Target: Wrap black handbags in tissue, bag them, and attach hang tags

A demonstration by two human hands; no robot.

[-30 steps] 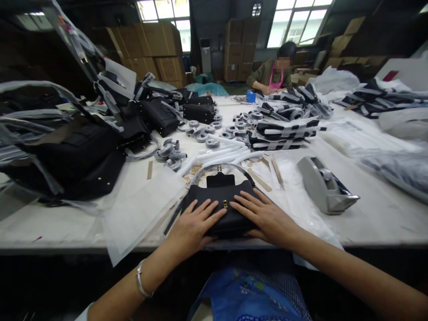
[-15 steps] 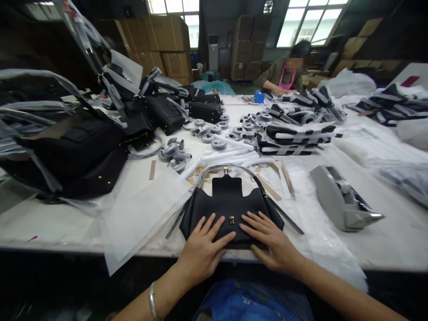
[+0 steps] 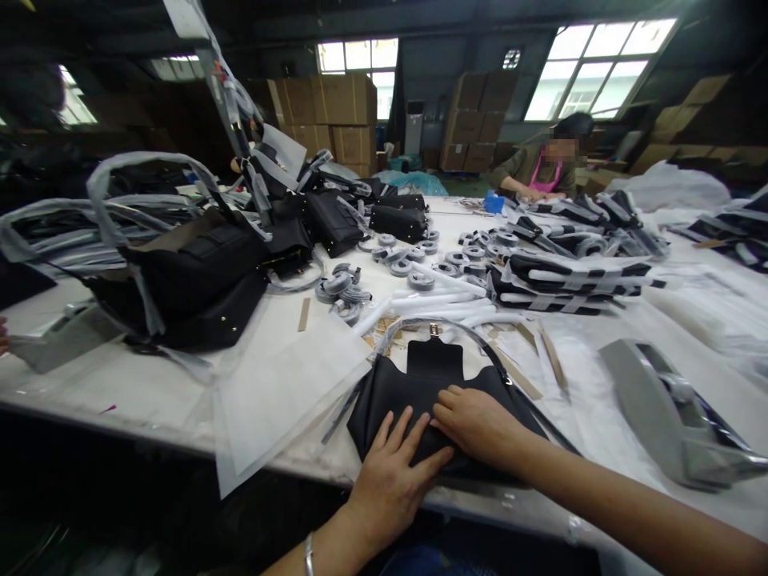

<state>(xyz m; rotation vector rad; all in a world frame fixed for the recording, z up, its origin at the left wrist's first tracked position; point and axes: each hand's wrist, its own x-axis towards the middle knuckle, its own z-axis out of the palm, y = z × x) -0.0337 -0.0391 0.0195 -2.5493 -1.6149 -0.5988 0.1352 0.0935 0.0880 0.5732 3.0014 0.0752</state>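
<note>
A small black handbag (image 3: 414, 384) with an open flap and a wrapped handle lies at the near edge of the white table (image 3: 150, 384). My left hand (image 3: 393, 472) rests flat on the bag's front, fingers stretched out and spread. My right hand (image 3: 477, 424) lies on the bag just to the right, its fingers curled down over the middle where the clasp was. Whether it grips anything is hidden. A sheet of white tissue paper (image 3: 282, 392) lies to the left of the bag.
A heap of black bags with wrapped handles (image 3: 192, 264) fills the left. Rolled straps (image 3: 414, 276), white tubes (image 3: 432, 300) and stacked wrapped pieces (image 3: 564, 276) lie beyond. A grey tape dispenser (image 3: 672, 416) stands at right. A co-worker (image 3: 546, 168) sits at the far end.
The view has swung left and up. My right hand has moved inward over the bag's clasp and its fingers have curled; my left hand stays flat on the bag.
</note>
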